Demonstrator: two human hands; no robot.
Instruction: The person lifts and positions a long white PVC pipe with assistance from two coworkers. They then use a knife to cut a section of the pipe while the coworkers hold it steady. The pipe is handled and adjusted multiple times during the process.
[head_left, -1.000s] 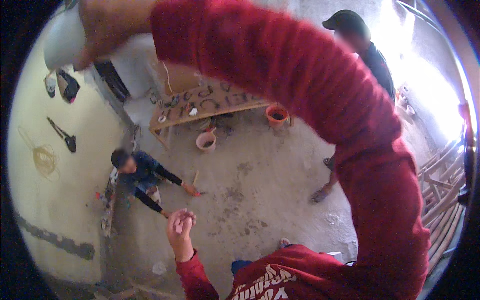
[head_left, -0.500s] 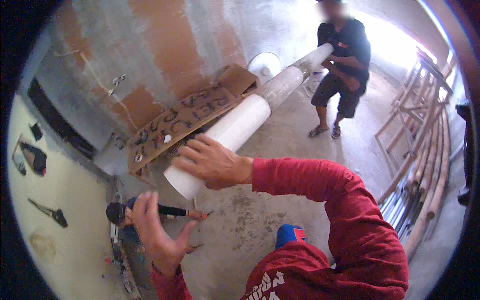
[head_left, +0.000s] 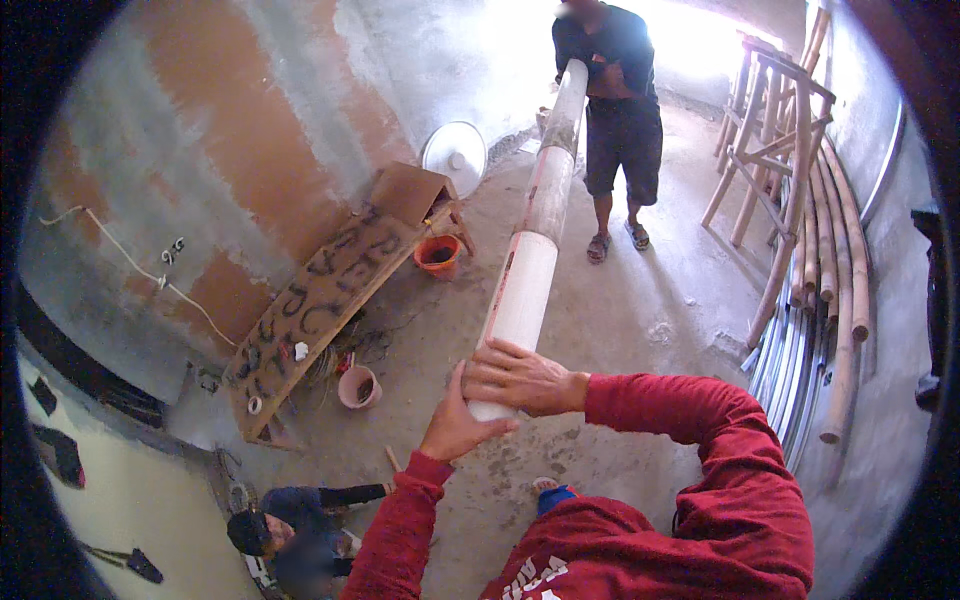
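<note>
- Left hand (head_left: 458,420) has moved onto the near end of the long white round pipe with a grey band (head_left: 543,212) — half a second ago it was apart from it; its thumb is spread at the rim
- Right hand (head_left: 527,380) is grasping the same end from above; both hands touch
- Pipe slants away, its far end at a dark-clothed co-worker's chest (head_left: 628,45)
- Round orange bucket (head_left: 437,258) stands beside the long brown wooden surface (head_left: 312,318)

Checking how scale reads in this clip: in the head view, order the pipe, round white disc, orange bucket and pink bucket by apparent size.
Largest to smallest:
1. Pipe
2. Round white disc
3. Orange bucket and pink bucket: too alike to rank
</note>
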